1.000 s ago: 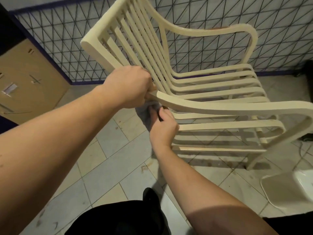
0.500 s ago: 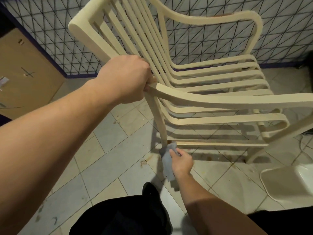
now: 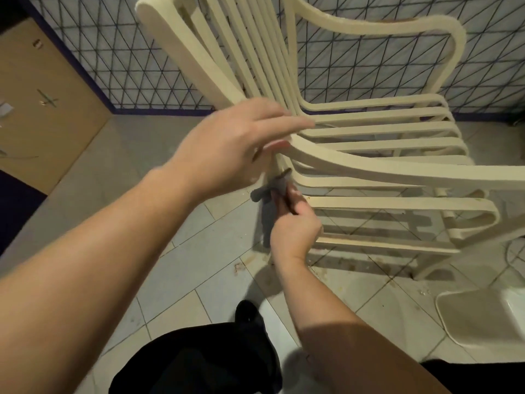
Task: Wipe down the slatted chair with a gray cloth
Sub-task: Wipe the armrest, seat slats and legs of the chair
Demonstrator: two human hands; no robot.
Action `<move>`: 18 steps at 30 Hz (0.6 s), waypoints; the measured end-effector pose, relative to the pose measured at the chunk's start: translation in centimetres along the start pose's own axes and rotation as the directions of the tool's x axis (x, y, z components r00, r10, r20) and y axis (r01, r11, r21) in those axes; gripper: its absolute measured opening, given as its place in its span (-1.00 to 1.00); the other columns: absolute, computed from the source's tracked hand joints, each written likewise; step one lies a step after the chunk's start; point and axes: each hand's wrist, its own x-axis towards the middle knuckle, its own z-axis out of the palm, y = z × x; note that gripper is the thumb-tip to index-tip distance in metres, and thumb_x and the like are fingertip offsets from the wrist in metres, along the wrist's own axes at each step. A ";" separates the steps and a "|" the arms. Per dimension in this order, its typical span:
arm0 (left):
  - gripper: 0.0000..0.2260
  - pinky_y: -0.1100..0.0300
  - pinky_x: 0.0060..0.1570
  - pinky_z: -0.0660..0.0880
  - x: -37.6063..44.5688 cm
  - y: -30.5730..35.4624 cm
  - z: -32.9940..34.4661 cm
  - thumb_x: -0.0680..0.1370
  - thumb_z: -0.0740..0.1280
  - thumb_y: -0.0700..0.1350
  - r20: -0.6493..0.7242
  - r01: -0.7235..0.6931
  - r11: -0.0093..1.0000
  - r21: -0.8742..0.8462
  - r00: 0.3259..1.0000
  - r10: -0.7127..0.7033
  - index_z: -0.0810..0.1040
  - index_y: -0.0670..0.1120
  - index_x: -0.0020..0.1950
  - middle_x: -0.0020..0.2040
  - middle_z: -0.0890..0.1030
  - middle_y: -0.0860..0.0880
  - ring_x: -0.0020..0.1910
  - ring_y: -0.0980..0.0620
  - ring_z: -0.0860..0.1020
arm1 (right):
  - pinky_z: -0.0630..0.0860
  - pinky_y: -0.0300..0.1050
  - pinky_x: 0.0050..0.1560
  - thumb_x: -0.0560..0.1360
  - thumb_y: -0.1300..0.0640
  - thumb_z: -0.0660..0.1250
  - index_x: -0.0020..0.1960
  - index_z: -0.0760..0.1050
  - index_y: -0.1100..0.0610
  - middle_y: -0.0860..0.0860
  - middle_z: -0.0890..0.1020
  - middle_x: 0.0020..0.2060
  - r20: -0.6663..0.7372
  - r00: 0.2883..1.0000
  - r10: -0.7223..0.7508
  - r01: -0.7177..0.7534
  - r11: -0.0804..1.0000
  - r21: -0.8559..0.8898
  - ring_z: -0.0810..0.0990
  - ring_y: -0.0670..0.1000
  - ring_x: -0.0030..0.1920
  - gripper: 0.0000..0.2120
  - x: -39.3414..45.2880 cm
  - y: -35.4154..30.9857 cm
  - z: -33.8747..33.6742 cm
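Observation:
A cream slatted chair (image 3: 369,172) stands on the tiled floor, seen from its left side. My left hand (image 3: 235,146) hovers at the joint of the near armrest and the backrest frame, fingers spread and blurred, thumb near the armrest. Below it, my right hand (image 3: 294,226) grips the gray cloth (image 3: 272,191) and presses it against the chair's rear leg just under the armrest. Part of the cloth hangs down beside the leg.
A wall of white tiles with dark diagonal lines (image 3: 369,66) runs behind the chair. A brown wooden panel (image 3: 42,103) stands at the left. A white plastic seat (image 3: 488,317) lies at the lower right. My dark-clothed legs (image 3: 199,362) show at the bottom.
My left hand has let go of the armrest joint and spread its fingers. My right hand has gone from low on the rear leg up to just under the armrest with the cloth.

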 end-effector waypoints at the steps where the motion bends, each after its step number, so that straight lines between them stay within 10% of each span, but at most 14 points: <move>1: -0.80 0.02 0.05 0.61 -1.5 0.8 0.9 0.61 0.33 -0.26 -0.208 0.026 0.992 -0.126 0.977 -0.052 0.64 -0.20 0.21 0.05 0.67 -0.13 0.02 -0.09 0.64 | 0.55 -0.32 0.05 0.45 0.28 0.43 0.02 0.71 0.18 -0.18 0.71 -0.13 -0.038 0.992 -0.122 0.121 0.992 -0.026 0.68 -0.13 -0.03 -0.83 0.3 -0.2 0.1; 3: -0.87 -0.04 -0.06 0.61 -4.4 2.5 3.4 0.59 0.29 -0.34 -0.452 0.213 0.884 -0.417 0.795 -0.405 0.60 -0.23 0.08 -0.08 0.64 -0.12 -0.12 -0.12 0.65 | 0.42 -0.45 0.16 0.39 0.29 0.49 0.18 0.62 0.15 -0.31 0.60 -0.03 -0.048 0.936 -0.348 0.348 0.938 -0.018 0.61 -0.06 0.07 -0.64 0.5 -0.7 0.4; 6: -0.85 -0.07 0.03 0.59 -6.1 3.3 7.7 0.60 0.25 -0.33 -0.240 0.467 0.474 -0.747 0.475 -0.847 0.53 -0.13 0.08 -0.07 0.60 -0.02 -0.07 -0.02 0.64 | 0.26 -0.63 0.09 0.40 0.24 0.53 0.16 0.67 0.16 -0.37 0.53 -0.13 0.043 0.933 -0.358 0.361 0.929 -0.085 0.56 -0.09 0.04 -0.67 1.3 0.1 0.6; 10: -0.87 0.35 0.01 0.53 -5.0 2.5 10.2 0.62 0.33 -0.21 0.203 0.624 0.261 -0.737 0.572 -0.795 0.58 -0.02 0.11 -0.03 0.67 0.15 -0.02 0.26 0.61 | 0.40 -0.40 0.10 0.45 0.17 0.46 0.13 0.67 0.08 -0.06 0.68 -0.04 0.189 0.963 -0.190 0.233 0.942 -0.242 0.60 -0.03 0.03 -0.75 2.6 4.0 -0.7; 18: -0.89 0.21 -0.01 0.58 -5.0 0.7 11.2 0.57 0.44 -0.03 0.237 0.685 0.260 -0.681 0.541 -0.807 0.59 0.21 -0.03 -0.09 0.68 0.20 -0.04 0.16 0.63 | 0.35 -0.57 -0.33 0.50 0.21 0.41 -0.13 0.72 -0.01 -0.02 0.71 -0.26 0.405 0.893 0.198 0.070 0.827 -0.558 0.54 -0.18 -0.32 -0.84 5.5 9.3 -3.2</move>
